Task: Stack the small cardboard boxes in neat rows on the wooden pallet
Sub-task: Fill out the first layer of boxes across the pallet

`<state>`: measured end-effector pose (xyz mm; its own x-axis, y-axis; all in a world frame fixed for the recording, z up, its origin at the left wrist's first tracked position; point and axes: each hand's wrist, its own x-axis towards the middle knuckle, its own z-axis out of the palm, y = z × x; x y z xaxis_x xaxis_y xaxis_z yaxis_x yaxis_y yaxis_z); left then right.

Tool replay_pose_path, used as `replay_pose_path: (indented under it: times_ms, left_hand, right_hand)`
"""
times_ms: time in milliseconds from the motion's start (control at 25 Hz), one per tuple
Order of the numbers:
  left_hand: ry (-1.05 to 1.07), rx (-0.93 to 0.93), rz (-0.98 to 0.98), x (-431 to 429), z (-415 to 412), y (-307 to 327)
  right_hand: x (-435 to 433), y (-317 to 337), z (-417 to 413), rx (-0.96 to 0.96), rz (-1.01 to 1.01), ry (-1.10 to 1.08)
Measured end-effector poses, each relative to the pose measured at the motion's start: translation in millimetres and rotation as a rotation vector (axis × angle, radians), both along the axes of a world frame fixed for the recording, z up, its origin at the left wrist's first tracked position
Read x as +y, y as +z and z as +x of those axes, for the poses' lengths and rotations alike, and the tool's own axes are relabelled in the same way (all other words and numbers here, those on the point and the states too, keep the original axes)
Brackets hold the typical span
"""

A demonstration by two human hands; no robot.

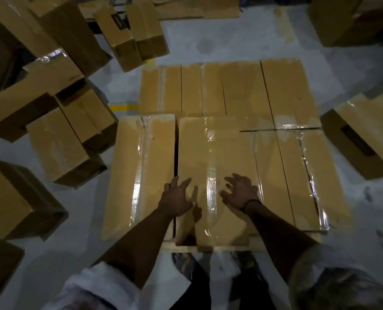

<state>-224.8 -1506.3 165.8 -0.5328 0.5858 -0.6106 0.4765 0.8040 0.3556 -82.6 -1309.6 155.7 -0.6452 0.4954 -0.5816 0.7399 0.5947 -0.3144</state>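
Since the wooden pallet (237, 248) already carries two rows of cardboard boxes (242, 92), the near taped box (192, 148) probably handles stiff and fairly light. Its tape looks slick, so grip the bare cardboard ends. The left hand (177, 198) and right hand (242, 191) are spread over its top, gripping nothing.

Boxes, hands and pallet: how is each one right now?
Middle box: taped shut, flat on the stack.
Left hand: open, fingers spread, over that box.
Right hand: open, fingers loosely bent, over that box too.
Stacked boxes: shut, side by side in rows.
Pallet: mostly covered, near edge showing.
Floor boxes: scattered and tilted, off the pallet.
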Motion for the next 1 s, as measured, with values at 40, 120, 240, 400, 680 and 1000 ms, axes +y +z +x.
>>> replay_pose_path:
  times_ms: [40, 120, 240, 400, 680, 1000]
  left_hand:
    - [-0.004, 0.000, -0.009, -12.1, 7.5, -6.5]
    - [-0.016, 0.001, -0.039, -35.4, 25.4, -18.7]
    - [-0.019, 0.016, -0.092, -62.3, 43.6, -33.7]
    - [-0.123, -0.003, -0.146, -84.7, 55.0, -54.7]
    - [-0.302, 0.170, -0.153, -109.7, 73.5, -81.0]
    - [-0.309, 0.296, -0.051, -121.7, 64.2, -90.1]
  right_hand:
    - [-12.0, -3.4, 5.9, -0.005, -0.022, -0.018]
    - [-33.8, -10.0, 25.3, -0.024, -0.045, -0.035]
    - [-53.8, -22.5, 55.8, -0.114, -0.049, -0.033]
    - [-73.2, -38.2, 78.4, -0.261, -0.070, 0.000]
    - [-97.2, -65.2, 104.3, -0.234, -0.027, 0.077]
    - [-101.7, -88.1, 119.0, -0.015, 0.190, 0.189]
